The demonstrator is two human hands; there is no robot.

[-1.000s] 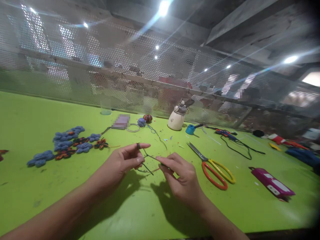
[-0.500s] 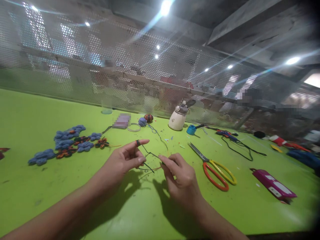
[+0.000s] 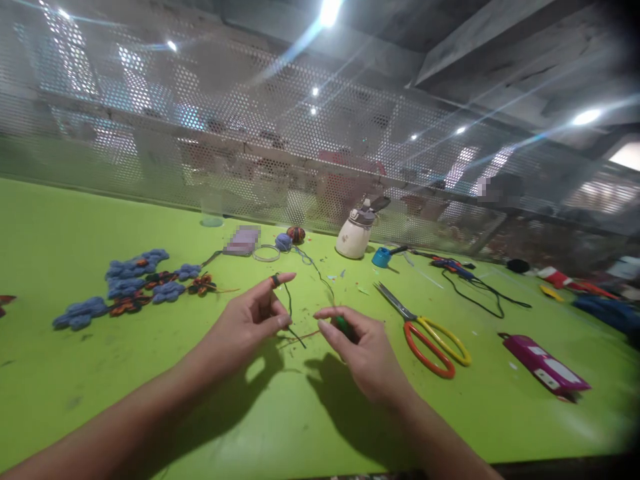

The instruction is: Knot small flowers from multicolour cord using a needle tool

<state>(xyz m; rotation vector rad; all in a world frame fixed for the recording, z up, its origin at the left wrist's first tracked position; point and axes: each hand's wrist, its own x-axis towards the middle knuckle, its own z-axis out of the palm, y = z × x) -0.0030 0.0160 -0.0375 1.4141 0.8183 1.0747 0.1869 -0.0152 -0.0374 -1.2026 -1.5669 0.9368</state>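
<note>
Dark yarn [image 3: 290,300] runs from a wrap round the index finger of my left hand [image 3: 250,320] down to its thumb, which pinches it against the other fingers; a short tail sticks out below. That index finger is stretched out. Across a small gap, my right hand [image 3: 367,343] is closed round what looks like a crochet hook [image 3: 343,325]; only a bit of its green handle shows and its tip is hidden. A thin orange strand [image 3: 305,337] appears between the hands. To the left lie blue and orange-black crocheted flowers [image 3: 125,287].
Scissors [image 3: 423,333] with orange and yellow handles lie right of my right hand, and a magenta box [image 3: 545,367] beyond. Farther back stand yarn balls [image 3: 283,242], a cream spray bottle [image 3: 354,237], a blue pot [image 3: 383,257] and a corded tool [image 3: 453,267]. A perforated screen [image 3: 280,147] borders the table.
My right hand has turned, showing the green handle. The dark strand that stretched between the hands no longer reaches my right fingers and now hangs by my left hand.
</note>
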